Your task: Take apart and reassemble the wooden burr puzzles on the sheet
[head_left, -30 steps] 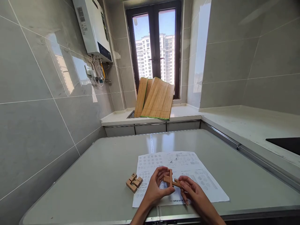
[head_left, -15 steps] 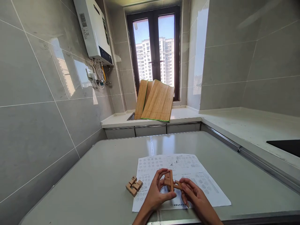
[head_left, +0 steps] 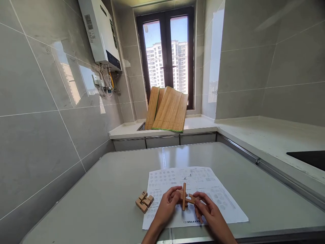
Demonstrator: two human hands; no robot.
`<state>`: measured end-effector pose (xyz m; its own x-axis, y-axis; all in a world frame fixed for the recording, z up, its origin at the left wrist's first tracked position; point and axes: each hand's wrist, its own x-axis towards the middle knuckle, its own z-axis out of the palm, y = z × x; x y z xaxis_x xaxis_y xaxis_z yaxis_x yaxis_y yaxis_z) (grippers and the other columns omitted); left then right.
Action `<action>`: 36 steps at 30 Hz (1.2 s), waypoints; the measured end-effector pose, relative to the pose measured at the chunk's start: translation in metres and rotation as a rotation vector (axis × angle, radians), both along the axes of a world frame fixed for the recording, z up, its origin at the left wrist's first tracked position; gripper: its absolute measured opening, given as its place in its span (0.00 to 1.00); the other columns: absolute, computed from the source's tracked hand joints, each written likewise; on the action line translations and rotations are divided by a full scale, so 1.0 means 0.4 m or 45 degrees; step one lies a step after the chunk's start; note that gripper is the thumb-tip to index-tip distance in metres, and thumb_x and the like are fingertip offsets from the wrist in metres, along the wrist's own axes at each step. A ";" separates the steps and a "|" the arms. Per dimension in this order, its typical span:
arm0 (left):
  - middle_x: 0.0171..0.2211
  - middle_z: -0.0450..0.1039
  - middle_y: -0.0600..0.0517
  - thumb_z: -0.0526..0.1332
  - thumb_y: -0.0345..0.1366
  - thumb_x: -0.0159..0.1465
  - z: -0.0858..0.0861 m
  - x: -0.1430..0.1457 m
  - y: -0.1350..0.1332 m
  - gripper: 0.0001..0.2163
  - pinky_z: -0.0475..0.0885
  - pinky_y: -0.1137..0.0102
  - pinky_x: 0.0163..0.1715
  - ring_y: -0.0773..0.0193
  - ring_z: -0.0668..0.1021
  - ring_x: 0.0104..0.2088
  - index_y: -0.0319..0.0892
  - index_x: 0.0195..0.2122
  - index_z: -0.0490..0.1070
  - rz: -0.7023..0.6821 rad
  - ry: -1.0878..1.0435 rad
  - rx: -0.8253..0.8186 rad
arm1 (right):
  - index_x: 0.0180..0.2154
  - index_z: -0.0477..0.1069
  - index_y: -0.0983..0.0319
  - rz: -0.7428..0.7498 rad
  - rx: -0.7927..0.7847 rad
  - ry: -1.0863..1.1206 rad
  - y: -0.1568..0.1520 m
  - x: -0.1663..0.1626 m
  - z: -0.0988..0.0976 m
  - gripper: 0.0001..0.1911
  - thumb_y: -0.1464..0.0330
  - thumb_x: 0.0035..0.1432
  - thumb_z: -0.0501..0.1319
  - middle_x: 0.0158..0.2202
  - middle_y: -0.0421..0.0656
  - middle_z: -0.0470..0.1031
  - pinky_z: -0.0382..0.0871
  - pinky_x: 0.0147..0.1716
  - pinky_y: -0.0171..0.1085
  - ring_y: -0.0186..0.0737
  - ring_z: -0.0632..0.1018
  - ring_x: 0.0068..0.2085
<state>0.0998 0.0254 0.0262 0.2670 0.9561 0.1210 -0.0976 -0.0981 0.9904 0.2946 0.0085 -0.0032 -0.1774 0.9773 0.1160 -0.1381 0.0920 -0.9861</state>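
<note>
Above a printed sheet of paper [head_left: 175, 217], my left hand [head_left: 168, 205] grips a wooden puzzle assembly [head_left: 184, 198], with a long bar standing upright at its right side. My fingers partly cover the rest of it. My right hand [head_left: 207, 206] pinches a notched wooden puzzle piece [head_left: 191, 199] between thumb and fingers. The notched end of that piece points left and meets the assembly near the bar; whether they interlock I cannot tell. Left of my hands, another group of wooden puzzle blocks [head_left: 144, 202] sits at the sheet's left edge.
The sheet lies on a pale glossy table [head_left: 101, 196]. Behind it runs a white counter [head_left: 200, 122], where a bamboo mat [head_left: 170, 110] leans near the window [head_left: 166, 51]. A water heater [head_left: 101, 34] hangs on the left wall. A black panel [head_left: 309, 158] is set in the right counter.
My left hand has shifted its grip, with the thumb drawn back from the foot of the upright bar. The bar is turned more edge-on. My right hand keeps its pinch.
</note>
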 end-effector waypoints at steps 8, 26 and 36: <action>0.34 0.83 0.42 0.60 0.55 0.66 -0.012 0.019 0.003 0.23 0.74 0.69 0.26 0.56 0.84 0.27 0.36 0.42 0.77 -0.072 0.061 -0.047 | 0.42 0.72 0.59 -0.035 0.009 0.022 0.004 -0.009 -0.006 0.26 0.44 0.56 0.64 0.23 0.37 0.71 0.66 0.26 0.36 0.39 0.70 0.24; 0.36 0.82 0.44 0.63 0.54 0.64 -0.014 0.014 0.000 0.21 0.78 0.64 0.31 0.56 0.84 0.29 0.37 0.42 0.75 -0.073 0.023 -0.105 | 0.44 0.75 0.59 -0.033 0.018 0.058 0.013 -0.009 -0.034 0.24 0.48 0.56 0.67 0.28 0.41 0.76 0.69 0.27 0.37 0.41 0.74 0.27; 0.34 0.82 0.44 0.65 0.53 0.63 -0.014 0.012 0.001 0.22 0.78 0.62 0.35 0.55 0.84 0.31 0.36 0.44 0.76 -0.043 -0.016 -0.120 | 0.46 0.75 0.61 -0.103 0.041 -0.041 0.013 -0.009 -0.041 0.25 0.48 0.59 0.64 0.22 0.37 0.71 0.68 0.29 0.37 0.39 0.71 0.26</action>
